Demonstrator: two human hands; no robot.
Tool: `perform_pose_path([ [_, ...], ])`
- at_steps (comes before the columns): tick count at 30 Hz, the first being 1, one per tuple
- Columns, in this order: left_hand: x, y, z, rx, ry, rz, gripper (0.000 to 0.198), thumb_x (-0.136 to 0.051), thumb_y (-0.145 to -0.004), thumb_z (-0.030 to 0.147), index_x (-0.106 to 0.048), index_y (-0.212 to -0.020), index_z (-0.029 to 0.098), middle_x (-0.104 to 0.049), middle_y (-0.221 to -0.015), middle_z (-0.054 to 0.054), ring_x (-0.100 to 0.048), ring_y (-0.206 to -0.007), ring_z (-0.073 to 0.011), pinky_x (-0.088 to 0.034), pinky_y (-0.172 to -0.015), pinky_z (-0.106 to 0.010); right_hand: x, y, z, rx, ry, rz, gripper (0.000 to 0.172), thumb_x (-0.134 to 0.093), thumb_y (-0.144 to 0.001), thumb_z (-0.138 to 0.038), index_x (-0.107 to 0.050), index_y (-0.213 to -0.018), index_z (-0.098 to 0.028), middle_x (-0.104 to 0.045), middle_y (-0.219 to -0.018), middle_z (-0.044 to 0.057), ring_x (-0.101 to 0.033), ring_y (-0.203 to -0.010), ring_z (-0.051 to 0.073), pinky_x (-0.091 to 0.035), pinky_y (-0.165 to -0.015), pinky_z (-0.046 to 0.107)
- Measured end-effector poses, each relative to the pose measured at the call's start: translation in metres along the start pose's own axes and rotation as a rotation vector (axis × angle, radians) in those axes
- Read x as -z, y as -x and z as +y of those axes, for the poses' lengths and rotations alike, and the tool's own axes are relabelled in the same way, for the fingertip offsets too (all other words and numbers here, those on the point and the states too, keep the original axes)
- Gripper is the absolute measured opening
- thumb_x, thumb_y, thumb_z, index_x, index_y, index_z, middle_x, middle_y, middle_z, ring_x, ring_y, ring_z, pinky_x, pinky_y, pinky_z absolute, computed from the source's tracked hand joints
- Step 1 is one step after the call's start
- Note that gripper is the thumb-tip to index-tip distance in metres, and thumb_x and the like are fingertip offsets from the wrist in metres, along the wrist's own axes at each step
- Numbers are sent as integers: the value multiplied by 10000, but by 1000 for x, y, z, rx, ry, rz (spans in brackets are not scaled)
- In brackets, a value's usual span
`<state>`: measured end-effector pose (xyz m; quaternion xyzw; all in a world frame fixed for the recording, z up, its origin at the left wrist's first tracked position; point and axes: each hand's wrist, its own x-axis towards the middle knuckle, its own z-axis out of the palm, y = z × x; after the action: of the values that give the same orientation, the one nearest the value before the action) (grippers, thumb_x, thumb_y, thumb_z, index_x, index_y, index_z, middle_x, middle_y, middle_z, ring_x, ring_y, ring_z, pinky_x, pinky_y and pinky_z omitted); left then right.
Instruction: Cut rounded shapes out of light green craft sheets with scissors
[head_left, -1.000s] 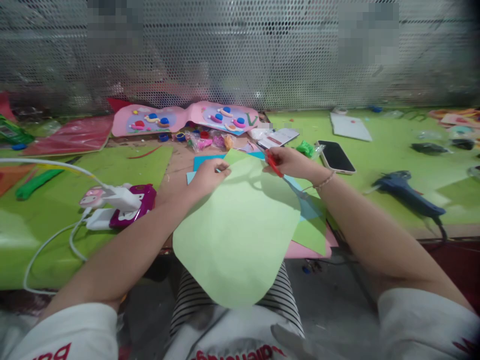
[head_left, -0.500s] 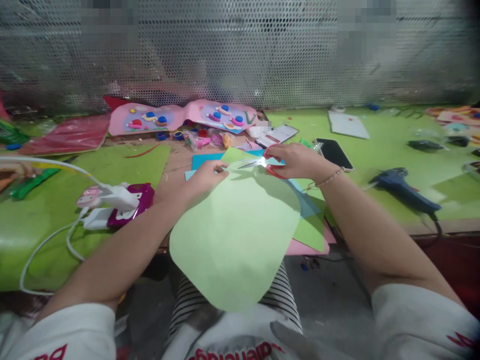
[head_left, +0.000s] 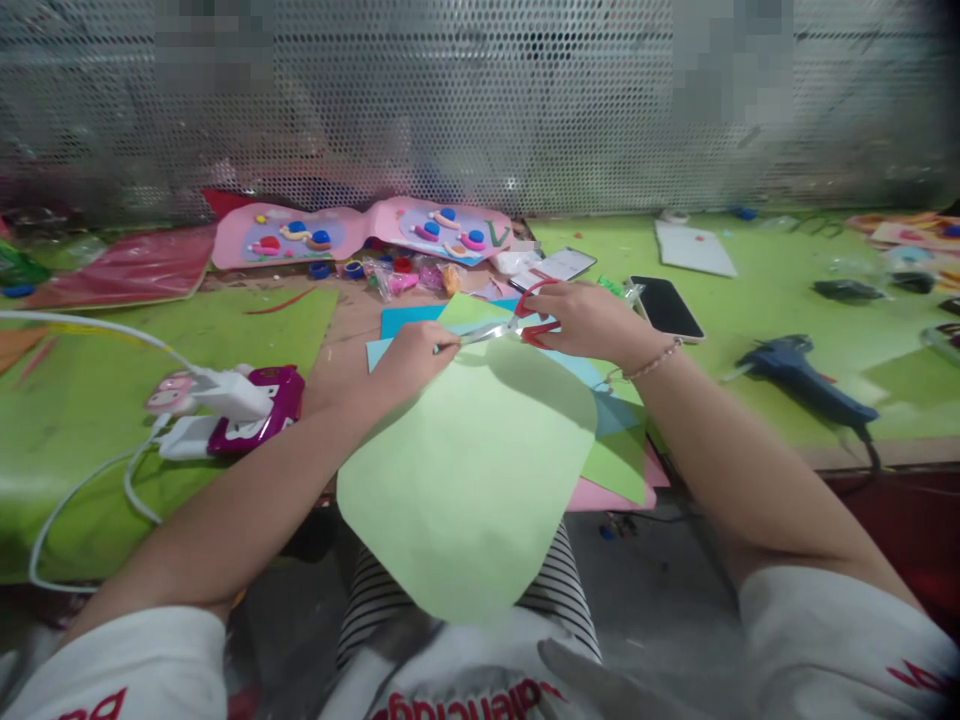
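Observation:
A large pale green sheet of paper (head_left: pixel 465 470) with rounded corners hangs over the table's front edge toward my lap. My left hand (head_left: pixel 424 352) pinches its far left edge between thumb and fingers. Red-handled scissors (head_left: pixel 489 333) are in my right hand (head_left: pixel 592 318), fingers through the loops. Their blades lie along the sheet's far edge, the tips close to my left fingertips. Under the sheet are blue paper (head_left: pixel 409 320), a brighter green sheet (head_left: pixel 619 465) and a pink sheet (head_left: pixel 611 496).
A purple power strip (head_left: pixel 259 420) with white plugs and cables lies left. A blue glue gun (head_left: pixel 810 378) and a black-screened phone (head_left: pixel 666 307) are on the right. Pink decorated cutouts (head_left: pixel 292 235) and small bagged pieces (head_left: pixel 409 278) stand along the back, before a perforated metal panel (head_left: pixel 480 110).
The scissor blades have drawn closer together, and their tips now sit nearer my left fingers. Another person's hand at the far left, near a green tool, has gone from view.

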<state>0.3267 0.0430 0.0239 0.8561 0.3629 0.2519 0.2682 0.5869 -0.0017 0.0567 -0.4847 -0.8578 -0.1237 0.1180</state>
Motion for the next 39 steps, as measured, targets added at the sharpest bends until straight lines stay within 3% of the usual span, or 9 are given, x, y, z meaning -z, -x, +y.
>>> perform_pose_path([
  [21, 0, 2, 7, 70, 94, 23, 179, -585, -786, 241, -716, -686, 173, -616, -679, -21, -534, -696, -162, -384, -658, -269, 0, 0, 2, -24, -39, -38, 284, -572, -850, -320, -678, -1064, -167, -691, -926, 101, -622, -783, 218, -397, -657, 283],
  [39, 0, 2, 7, 95, 113, 33, 166, -607, -767, 262, -752, -783, 183, -665, -715, -14, -580, -744, -172, -410, -664, -274, -1, 1, 2, -88, -34, -69, 292, -557, -826, -287, -679, -1073, -190, -696, -977, 91, -628, -787, 222, -389, -622, 282],
])
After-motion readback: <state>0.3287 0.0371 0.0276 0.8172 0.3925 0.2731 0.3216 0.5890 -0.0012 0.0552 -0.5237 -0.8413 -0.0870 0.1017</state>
